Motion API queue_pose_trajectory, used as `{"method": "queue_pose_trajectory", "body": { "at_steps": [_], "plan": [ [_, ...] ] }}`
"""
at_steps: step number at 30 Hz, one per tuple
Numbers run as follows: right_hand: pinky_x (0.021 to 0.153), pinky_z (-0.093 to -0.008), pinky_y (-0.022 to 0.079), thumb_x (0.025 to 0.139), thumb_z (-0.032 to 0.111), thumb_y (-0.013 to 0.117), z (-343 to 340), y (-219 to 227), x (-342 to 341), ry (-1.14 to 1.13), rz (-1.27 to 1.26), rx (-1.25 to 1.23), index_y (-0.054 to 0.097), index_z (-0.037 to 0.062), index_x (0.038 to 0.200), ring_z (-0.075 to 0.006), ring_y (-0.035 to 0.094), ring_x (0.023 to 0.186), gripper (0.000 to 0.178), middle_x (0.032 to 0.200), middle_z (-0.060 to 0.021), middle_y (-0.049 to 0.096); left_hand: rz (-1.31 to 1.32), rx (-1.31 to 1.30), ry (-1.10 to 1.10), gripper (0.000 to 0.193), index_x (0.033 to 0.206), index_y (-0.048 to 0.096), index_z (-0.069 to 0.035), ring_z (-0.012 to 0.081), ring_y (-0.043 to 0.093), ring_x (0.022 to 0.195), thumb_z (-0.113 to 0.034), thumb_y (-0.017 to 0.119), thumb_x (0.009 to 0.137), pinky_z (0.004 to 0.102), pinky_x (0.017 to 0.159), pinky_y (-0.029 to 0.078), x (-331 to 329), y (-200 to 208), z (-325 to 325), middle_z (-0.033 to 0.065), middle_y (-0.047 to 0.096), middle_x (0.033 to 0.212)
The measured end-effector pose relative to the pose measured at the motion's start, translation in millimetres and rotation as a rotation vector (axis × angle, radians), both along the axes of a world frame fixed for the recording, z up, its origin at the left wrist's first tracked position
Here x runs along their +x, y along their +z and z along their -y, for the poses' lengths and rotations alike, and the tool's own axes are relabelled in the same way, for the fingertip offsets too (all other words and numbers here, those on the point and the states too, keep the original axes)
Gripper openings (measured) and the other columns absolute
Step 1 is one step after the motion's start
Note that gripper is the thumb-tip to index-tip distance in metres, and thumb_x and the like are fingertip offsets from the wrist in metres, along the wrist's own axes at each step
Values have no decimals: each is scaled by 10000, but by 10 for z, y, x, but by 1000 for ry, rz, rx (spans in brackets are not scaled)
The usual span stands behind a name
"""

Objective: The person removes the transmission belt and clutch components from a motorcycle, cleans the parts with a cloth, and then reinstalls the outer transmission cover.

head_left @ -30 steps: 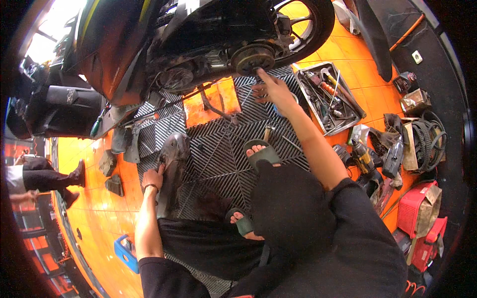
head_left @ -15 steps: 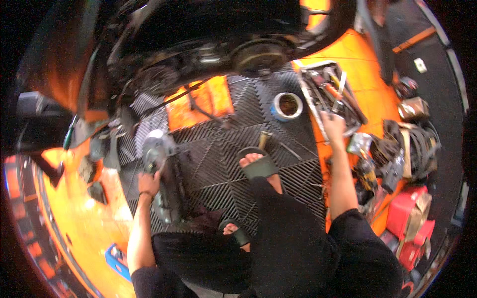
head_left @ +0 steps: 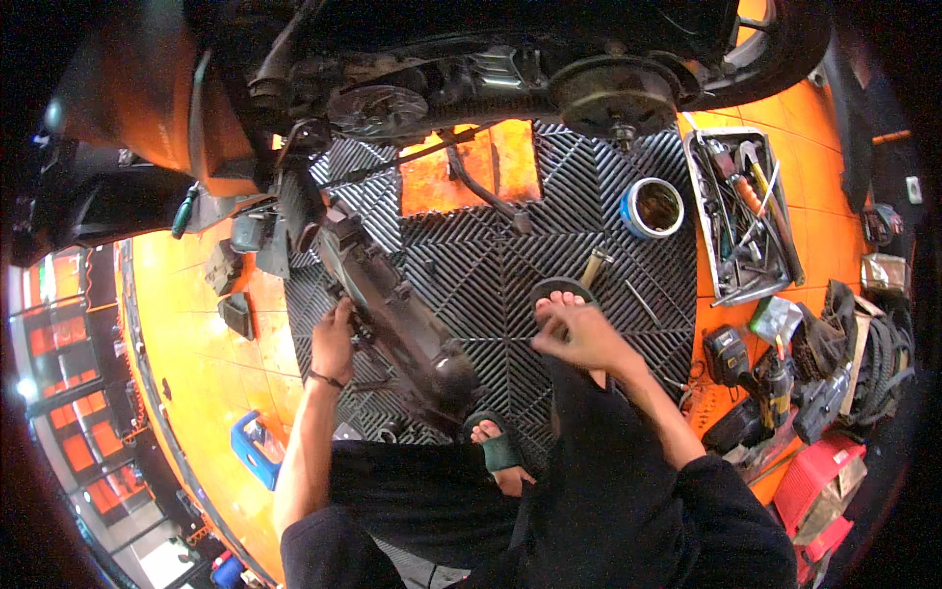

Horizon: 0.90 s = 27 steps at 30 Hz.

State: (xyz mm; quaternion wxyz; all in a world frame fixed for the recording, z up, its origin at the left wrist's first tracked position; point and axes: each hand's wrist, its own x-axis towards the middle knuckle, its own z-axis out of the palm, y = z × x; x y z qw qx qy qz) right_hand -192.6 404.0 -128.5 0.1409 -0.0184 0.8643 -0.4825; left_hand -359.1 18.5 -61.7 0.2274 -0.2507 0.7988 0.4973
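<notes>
My left hand (head_left: 332,344) grips the left edge of a long dark engine-side cover (head_left: 402,319), fingers partly hidden behind it. The cover slants across the black ribbed mat (head_left: 500,285), its rounded end close to my left foot. Over my right sandal, my right hand (head_left: 581,339) is closed with thumb and fingers drawn together; whatever they may hold is too small to make out. Beyond the cover stands a scooter (head_left: 471,88) with a round drum (head_left: 616,95) and a finned disc (head_left: 381,110) exposed on its side.
At the right lies a metal tray (head_left: 741,221) of hand tools. An open can (head_left: 653,208) with dark contents stands beside it. A hammer (head_left: 596,263) and a thin rod (head_left: 643,301) rest on the mat. Cordless drills (head_left: 775,378) and a red case (head_left: 819,481) are at lower right.
My right hand has come back from the tool tray to above my right foot. The cover in my left hand has turned to a slant, its lower end swinging right. The whole view has shifted.
</notes>
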Motion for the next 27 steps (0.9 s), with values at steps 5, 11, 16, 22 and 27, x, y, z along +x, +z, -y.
{"method": "queue_pose_trajectory", "body": {
  "at_steps": [5,11,16,22,27],
  "plan": [
    [1109,-387,342,779,686,709,139,99,116,85,174,-124,593,84,1361,-323,519,1272,845,1343,-195,559,-203,264,489,354,1085,651,35,157,622,771,-306,576,1033,325,709,529,732,257,-784,54,669,914],
    [1205,-390,222,704,336,903,77,73,224,-276,246,-1017,366,-11,1516,-233,324,1425,1033,1527,-122,361,-482,784,553,486,1313,585,-80,228,647,1053,-471,480,1044,416,879,529,1273,394,-1275,52,665,1242],
    [1150,-388,330,899,201,720,-257,223,-362,-159,173,-1407,370,-7,1516,-266,475,1356,739,1469,-155,505,-658,983,471,665,1420,493,-98,287,593,1197,-617,418,1012,477,1009,486,1168,632,-1130,89,592,1364],
    [798,-392,553,926,260,668,-31,436,-1653,-272,-510,64,430,139,1507,-314,680,917,639,995,-154,694,-725,1028,383,725,1480,438,-121,312,568,1253,-655,428,990,502,1056,477,1028,814,-985,104,545,1435],
    [722,-430,551,867,223,708,94,203,-1912,-339,-772,272,436,156,1499,-312,660,783,691,800,-117,663,-764,992,403,717,1494,422,-135,319,556,1269,-649,426,993,502,1070,472,1060,781,-1064,103,533,1450]
  ]
}}
